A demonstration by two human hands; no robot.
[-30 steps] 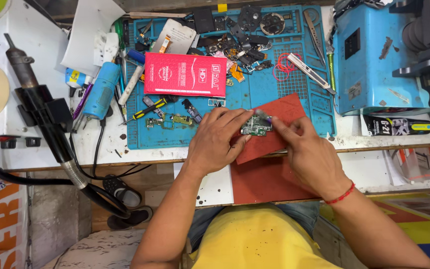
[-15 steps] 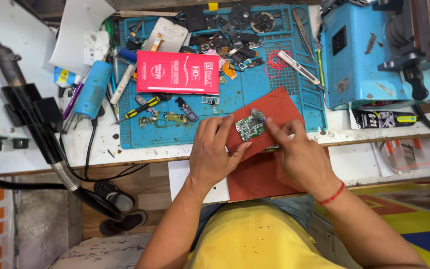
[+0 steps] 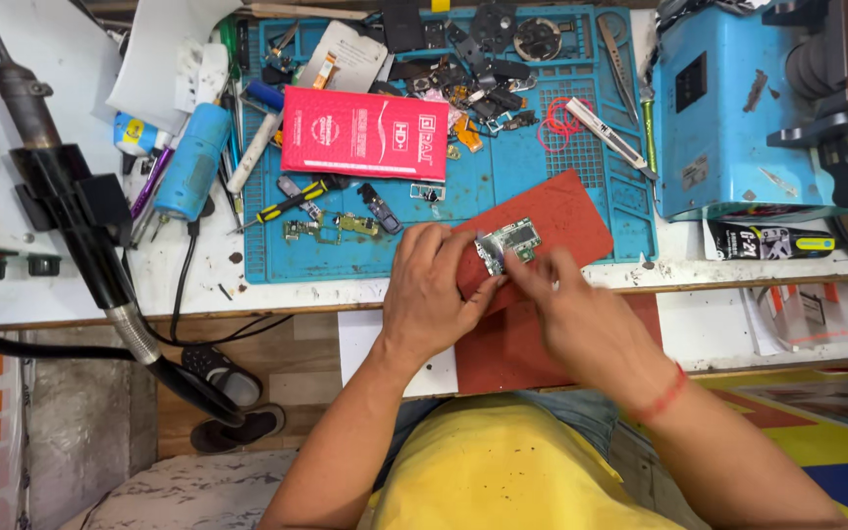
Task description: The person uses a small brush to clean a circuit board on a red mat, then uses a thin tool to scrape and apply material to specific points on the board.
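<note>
a white workbench [image 3: 12, 294] with a wooden front edge carries a blue work mat [image 3: 542, 177]; a blue machine [image 3: 738, 118] stands at its right end. under the bench, a grey concrete floor [image 3: 61, 432] holds a pair of dark sandals [image 3: 228, 393]. even, bright light

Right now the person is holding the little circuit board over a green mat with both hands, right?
Not quite. In the head view both hands, left hand and right hand, do hold the small circuit board, but the mat under it is red, not green.
</note>
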